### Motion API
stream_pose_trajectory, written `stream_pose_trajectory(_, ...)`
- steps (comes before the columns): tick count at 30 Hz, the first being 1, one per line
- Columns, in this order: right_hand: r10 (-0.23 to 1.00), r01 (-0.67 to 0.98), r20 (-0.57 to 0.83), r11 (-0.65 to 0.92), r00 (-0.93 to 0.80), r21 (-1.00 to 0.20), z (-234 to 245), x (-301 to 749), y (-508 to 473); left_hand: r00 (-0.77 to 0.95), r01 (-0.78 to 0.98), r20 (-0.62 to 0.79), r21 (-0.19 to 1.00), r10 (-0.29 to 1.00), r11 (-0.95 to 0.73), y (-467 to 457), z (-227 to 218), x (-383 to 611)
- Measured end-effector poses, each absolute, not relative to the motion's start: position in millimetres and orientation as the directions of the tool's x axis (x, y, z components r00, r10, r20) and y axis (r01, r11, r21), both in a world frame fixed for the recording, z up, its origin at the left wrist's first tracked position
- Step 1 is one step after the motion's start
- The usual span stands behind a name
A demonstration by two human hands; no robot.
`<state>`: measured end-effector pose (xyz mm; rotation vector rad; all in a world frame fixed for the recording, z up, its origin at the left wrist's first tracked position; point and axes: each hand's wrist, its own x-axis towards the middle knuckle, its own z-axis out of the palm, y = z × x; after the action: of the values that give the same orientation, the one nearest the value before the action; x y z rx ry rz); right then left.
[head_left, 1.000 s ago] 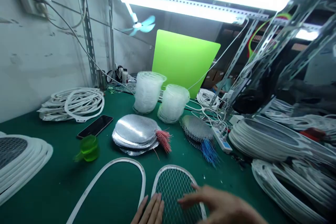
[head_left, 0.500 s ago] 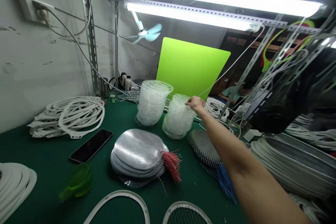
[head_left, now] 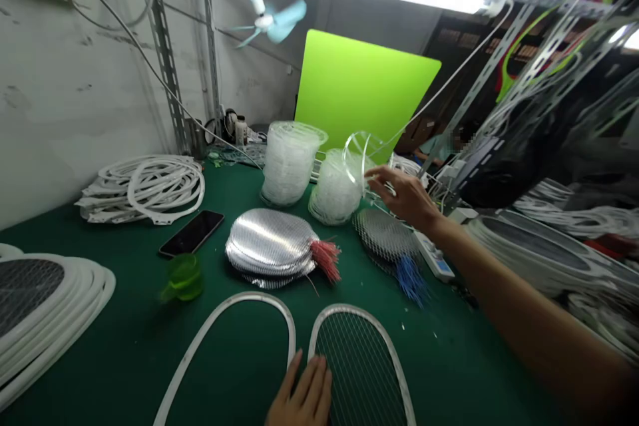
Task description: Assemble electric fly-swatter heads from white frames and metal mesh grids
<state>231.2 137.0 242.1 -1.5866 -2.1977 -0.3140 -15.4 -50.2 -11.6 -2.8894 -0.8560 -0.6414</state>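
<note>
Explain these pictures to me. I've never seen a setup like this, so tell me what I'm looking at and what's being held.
This is no machine: a person is working with their own two bare hands. The picture comes from a camera worn on their head, looking forward and down, so the hands reach in from the bottom and right.

The right hand seems to hold a clear ring just above a stack of clear rings. The left hand rests at the edge of a white-framed mesh panel, beside an empty white frame.

On the green bench lie a stack of silver mesh with red wires, grey mesh with blue wires, a phone, and piled white frames.
</note>
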Motion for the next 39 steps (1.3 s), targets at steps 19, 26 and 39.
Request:
stream_pose_trajectory(19,0.871,0.828,0.308,0.472,-0.383,-0.304,53.7,189.7,-136.4,0.488,0.73,0.109,0.494,0.866,-0.473,35.7,68.4,38.0)
stream_pose_trajectory(26,0.86,0.819,0.35,0.481,-0.372,-0.311,49.2,190.5,-135.0,0.519,0.736,0.121,0.441,0.846,-0.514,51.7,41.3,62.2)
stream_pose_trajectory(39,0.875,0.81,0.295,0.472,-0.383,-0.348,44.1,194.2,-132.9,0.583,0.734,0.161,0.317,0.796,-0.601,46.9,34.8,65.1)
